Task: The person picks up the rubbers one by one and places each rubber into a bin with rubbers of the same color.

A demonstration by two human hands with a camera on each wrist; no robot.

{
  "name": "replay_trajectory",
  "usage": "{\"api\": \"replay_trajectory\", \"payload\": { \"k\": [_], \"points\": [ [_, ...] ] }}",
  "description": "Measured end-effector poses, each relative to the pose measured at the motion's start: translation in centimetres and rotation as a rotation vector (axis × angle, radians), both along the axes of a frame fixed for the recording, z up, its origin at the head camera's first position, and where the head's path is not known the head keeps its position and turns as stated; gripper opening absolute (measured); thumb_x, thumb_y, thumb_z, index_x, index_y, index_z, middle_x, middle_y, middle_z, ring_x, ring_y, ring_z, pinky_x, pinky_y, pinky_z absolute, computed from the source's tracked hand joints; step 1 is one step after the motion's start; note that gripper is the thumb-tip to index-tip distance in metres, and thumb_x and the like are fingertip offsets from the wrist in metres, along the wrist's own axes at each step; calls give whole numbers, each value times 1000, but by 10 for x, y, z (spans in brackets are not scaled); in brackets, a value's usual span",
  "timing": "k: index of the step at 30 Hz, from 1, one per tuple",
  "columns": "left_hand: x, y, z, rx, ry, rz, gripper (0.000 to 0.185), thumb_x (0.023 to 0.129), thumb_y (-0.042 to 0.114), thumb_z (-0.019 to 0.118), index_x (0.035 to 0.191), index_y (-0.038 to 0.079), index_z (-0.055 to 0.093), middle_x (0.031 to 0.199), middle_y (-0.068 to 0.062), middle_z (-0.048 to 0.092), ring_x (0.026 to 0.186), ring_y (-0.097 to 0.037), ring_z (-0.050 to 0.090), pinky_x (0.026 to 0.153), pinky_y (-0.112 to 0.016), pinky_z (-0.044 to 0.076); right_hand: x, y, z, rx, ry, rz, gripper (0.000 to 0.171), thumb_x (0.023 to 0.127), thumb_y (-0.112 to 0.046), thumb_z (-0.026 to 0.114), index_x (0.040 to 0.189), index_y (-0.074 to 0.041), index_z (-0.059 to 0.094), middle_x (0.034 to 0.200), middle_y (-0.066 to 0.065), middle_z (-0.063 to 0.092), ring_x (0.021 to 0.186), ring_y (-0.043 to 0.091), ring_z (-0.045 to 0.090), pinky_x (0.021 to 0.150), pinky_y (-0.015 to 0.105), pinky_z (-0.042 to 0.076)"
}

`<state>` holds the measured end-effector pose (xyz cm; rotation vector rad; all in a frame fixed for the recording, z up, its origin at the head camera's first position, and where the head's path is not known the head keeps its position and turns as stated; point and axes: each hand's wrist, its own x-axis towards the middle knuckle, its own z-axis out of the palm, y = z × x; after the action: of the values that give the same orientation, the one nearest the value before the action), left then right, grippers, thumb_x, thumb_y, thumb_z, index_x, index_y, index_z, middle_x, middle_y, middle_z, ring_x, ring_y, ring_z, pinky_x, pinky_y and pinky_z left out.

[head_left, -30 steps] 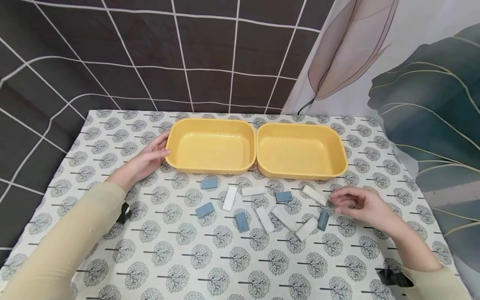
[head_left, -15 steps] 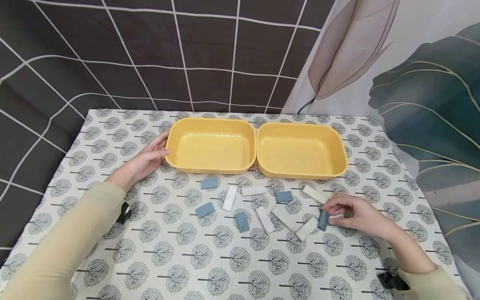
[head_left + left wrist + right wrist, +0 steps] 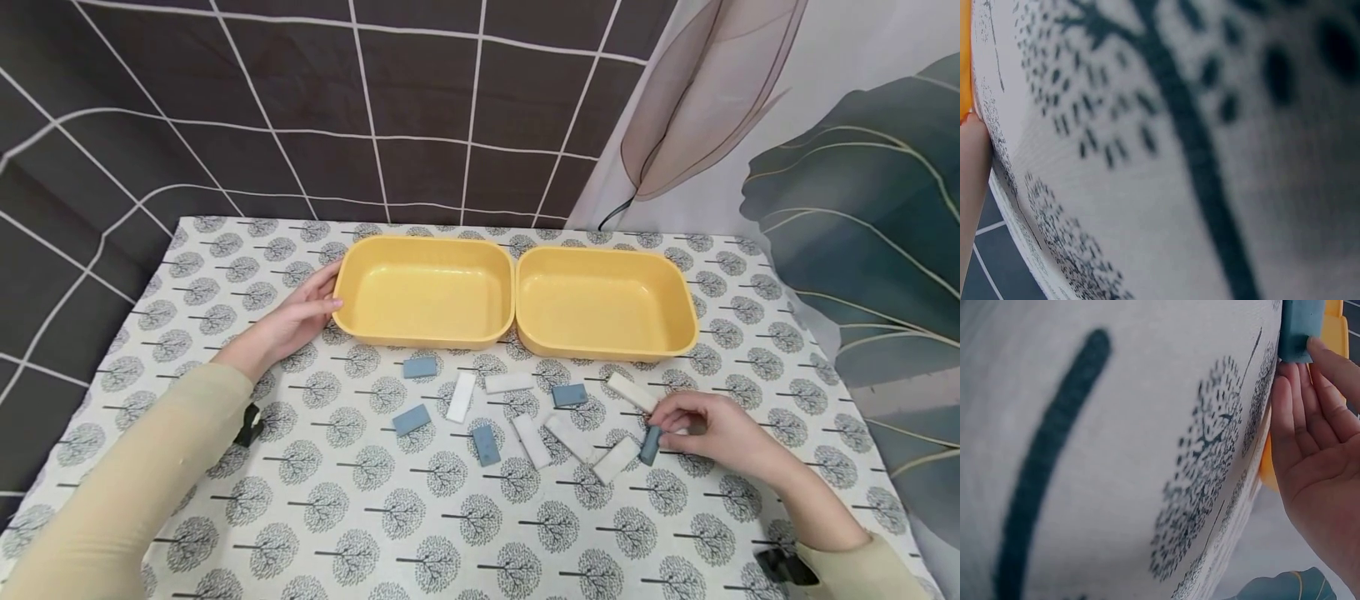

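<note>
Two empty yellow trays stand side by side, the left tray and the right tray. My left hand rests with straight fingers against the left tray's outer side; the left wrist view shows only a finger beside blurred cloth. Several small blue and white blocks lie scattered in front of the trays. My right hand is curled over the rightmost blue block, with fingertips on its end. In the right wrist view the fingertips touch that blue block.
The table wears a white cloth with a tree print. Other blocks include a white one just behind my right hand and another white one left of the held block. A dark grid curtain hangs behind the table's far edge.
My right hand came down from hovering over the table onto the rightmost blue block and closed its fingertips on it. The left hand and trays stayed put.
</note>
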<state>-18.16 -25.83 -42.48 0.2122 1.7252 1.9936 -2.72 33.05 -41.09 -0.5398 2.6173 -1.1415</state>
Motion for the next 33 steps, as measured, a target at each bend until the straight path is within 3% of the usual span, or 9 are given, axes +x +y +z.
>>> {"api": "replay_trajectory", "payload": {
  "k": [13, 22, 27, 33],
  "points": [
    [0, 0, 1, -7, -9, 8, 88, 99, -4, 47, 171, 9, -1, 180, -12, -6, 168, -33, -1, 139, -37, 6, -5, 4, 7, -24, 72, 90, 30, 77, 5, 87, 100, -12, 79, 97, -11, 76, 78, 1, 67, 68, 15, 59],
    [0, 0, 2, -5, -10, 7, 89, 98, -4, 48, 170, 8, -2, 180, -13, -7, 168, -32, -2, 139, -36, 6, -19, -3, 33, -13, 168, 128, 39, 74, 11, 87, 96, -20, 77, 88, -11, 74, 76, 0, 65, 66, 13, 57],
    [-1, 0, -1, -13, -11, 11, 88, 98, -4, 48, 170, 8, -2, 180, -13, -6, 168, -33, -2, 139, -36, 5, -30, -14, 46, 1, 208, 126, 35, 75, 12, 86, 95, -16, 78, 94, -14, 75, 79, -2, 66, 69, 12, 58],
    [-2, -2, -3, -23, -2, 8, 87, 99, -4, 47, 170, 6, -1, 180, -13, -4, 168, -34, 0, 139, -38, 4, -49, -35, 56, 18, 222, 129, 32, 79, 9, 85, 96, -16, 78, 90, -10, 74, 79, -1, 65, 72, 13, 59]
  ]
}}
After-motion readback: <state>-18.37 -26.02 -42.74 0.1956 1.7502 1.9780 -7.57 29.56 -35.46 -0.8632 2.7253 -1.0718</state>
